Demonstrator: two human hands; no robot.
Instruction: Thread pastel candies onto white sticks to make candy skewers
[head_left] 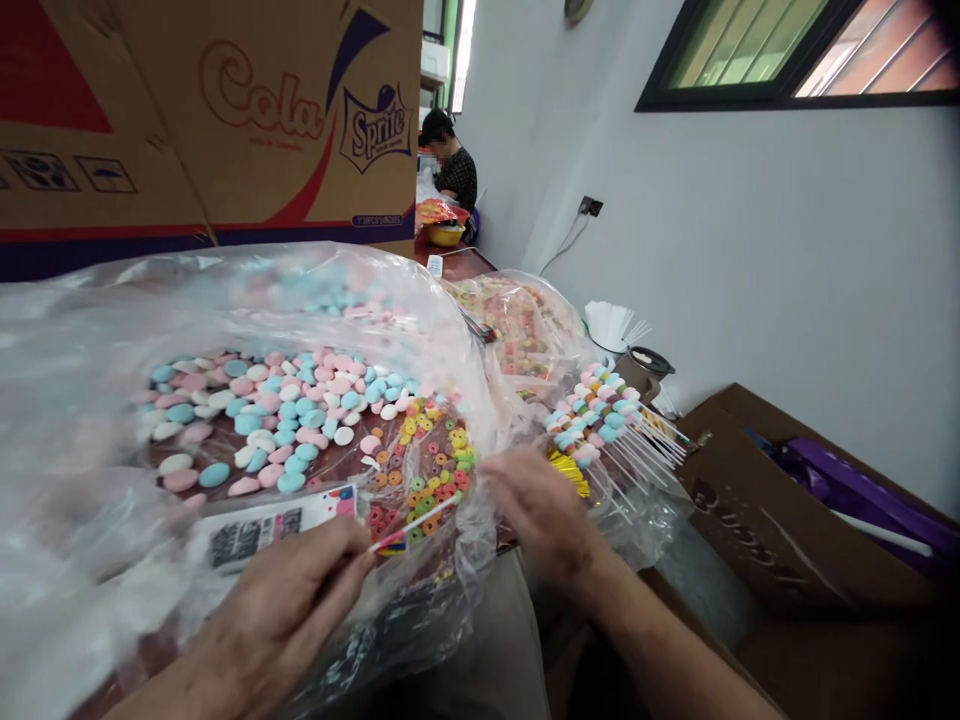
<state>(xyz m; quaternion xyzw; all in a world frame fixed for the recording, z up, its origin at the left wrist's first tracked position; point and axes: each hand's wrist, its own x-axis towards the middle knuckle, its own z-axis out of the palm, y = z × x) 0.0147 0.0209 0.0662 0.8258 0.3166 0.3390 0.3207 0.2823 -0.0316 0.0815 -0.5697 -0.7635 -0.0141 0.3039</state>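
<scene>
My left hand (300,590) is closed around a thin stick (420,522), white toward its far tip and pinkish near my fingers. The stick slants up to the right over small ring-shaped candies (427,485) in yellow, green, orange and red. My right hand (544,510) is at the right edge of the clear plastic bag (480,540), its fingers bunched; what they hold, if anything, is hidden. Pink, blue and white candies (300,405) lie in the bag's opening. A printed packet (259,530) lies just beyond my left hand.
To the right, filled candy skewers (600,410) lie beside yellow ties (570,470). Behind them are another candy bag (525,330) and a dark jug (643,372). A large carton (225,120) stands at the back left, an open box (757,540) at right. A person (454,170) sits farther back.
</scene>
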